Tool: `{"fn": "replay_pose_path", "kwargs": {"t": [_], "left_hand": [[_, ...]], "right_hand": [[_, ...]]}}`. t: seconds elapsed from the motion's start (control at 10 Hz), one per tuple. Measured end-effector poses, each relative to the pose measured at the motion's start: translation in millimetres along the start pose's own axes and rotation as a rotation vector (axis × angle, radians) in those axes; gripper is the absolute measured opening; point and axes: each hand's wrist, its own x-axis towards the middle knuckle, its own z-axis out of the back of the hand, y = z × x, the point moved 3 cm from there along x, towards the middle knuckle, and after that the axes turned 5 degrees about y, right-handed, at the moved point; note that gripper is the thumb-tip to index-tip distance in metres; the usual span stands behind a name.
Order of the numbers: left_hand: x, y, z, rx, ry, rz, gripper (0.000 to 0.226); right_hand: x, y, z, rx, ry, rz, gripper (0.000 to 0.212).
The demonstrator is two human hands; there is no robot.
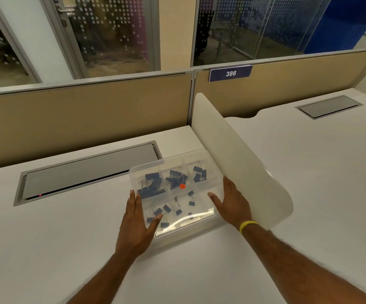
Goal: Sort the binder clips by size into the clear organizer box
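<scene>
Fingers (132, 204) of the left hand (135, 227) lie straight and together along the left wall of the clear organizer box (147, 167), with the thumb spread onto its top. The right hand (232, 202), with a yellow wristband (246, 224), is flat against the right wall, fingers straight, thumb on top. The box sits on the white bench (68, 238), just beside the curved white divider (239, 163). Dark binder clips (174, 179) lie inside, bigger ones in the far compartments and small ones nearer. There's a red dot (182, 186) mid-box.
</scene>
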Motion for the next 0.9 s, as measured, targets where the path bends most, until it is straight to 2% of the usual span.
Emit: {"fn": "replay_pose_path", "kwargs": {"t": [0.2, 0.4, 0.6, 0.8, 0.9], "left_hand": [[-2, 0, -5, -0.094, -0.022, 0.007, 0.101], [-2, 0, -5, -0.149, -0.033, 0.000, 0.100], [-3, -5, 5, -0.023, 0.013, 0.038, 0.097], [-24, -15, 32, 0.161, 0.012, -0.004, 0.095], [-48, -6, 44, 0.320, 0.035, 0.014, 0.109]], "right_hand": [[0, -1, -2, -0.012, -0.080, 0.047, 0.083], [1, -3, -5, -0.013, -0.089, 0.060, 0.082], [2, 0, -2, -0.089, -0.018, 0.014, 0.081], [-28, 41, 2, -0.173, -0.080, 0.154, 0.077], [-50, 72, -12, -0.178, -0.021, 0.261, 0.077]]}}
